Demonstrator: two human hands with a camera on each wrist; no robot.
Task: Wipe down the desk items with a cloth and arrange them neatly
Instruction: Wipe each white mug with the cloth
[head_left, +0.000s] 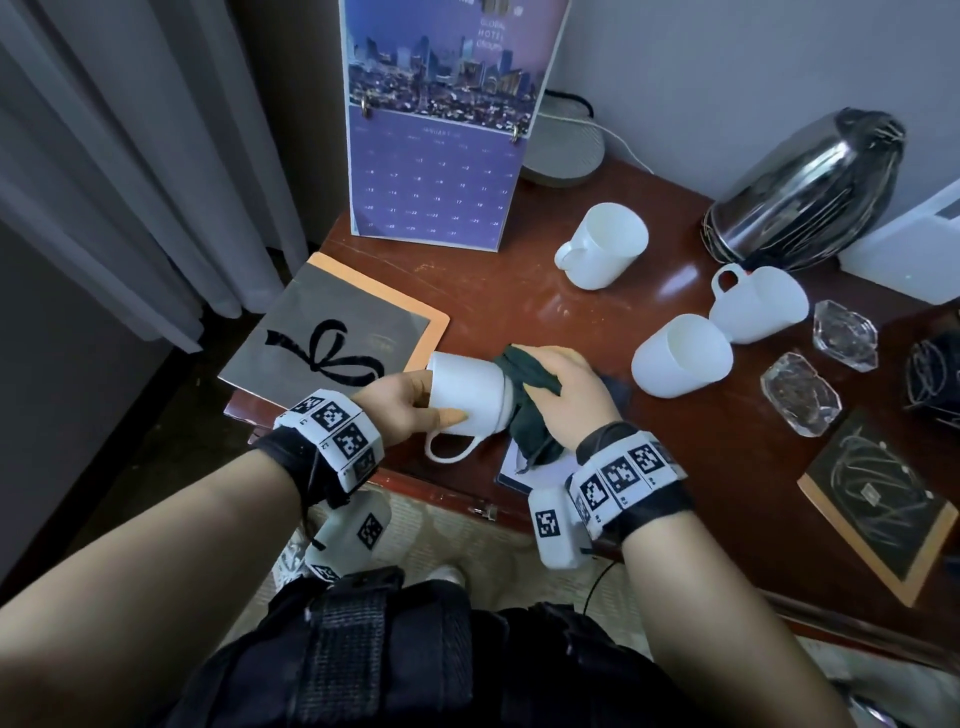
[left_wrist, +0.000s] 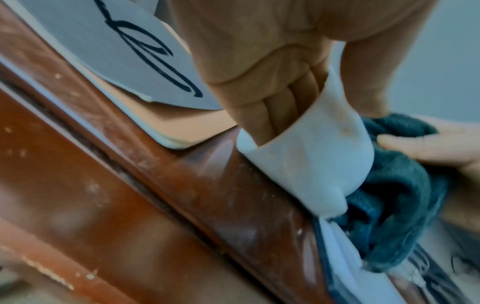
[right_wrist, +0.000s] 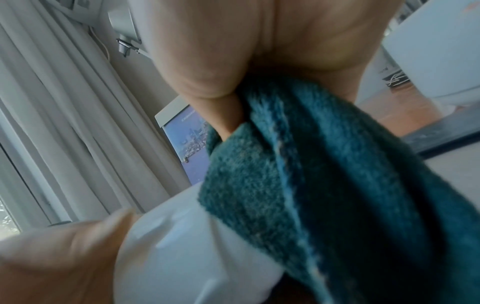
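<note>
Wiping base of white mug (head_left: 467, 391): left hand (head_left: 402, 402) holds mug on its side above front edge of wooden desk (head_left: 519, 291), fingers (left_wrist: 275, 115) inside mouth, thumb outside. Right hand (head_left: 569, 397) clamps teal cloth (head_left: 530, 395) against mug's bottom. Best to turn mug steadily against cloth, keeping grip firm. Mug glossy, plain, handle hanging downward.

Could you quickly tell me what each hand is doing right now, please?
Left hand: closed on the white mug, fingers inside its mouth, thumb outside.
Right hand: closed on the dark green cloth, pressing it against the mug's base.
</note>
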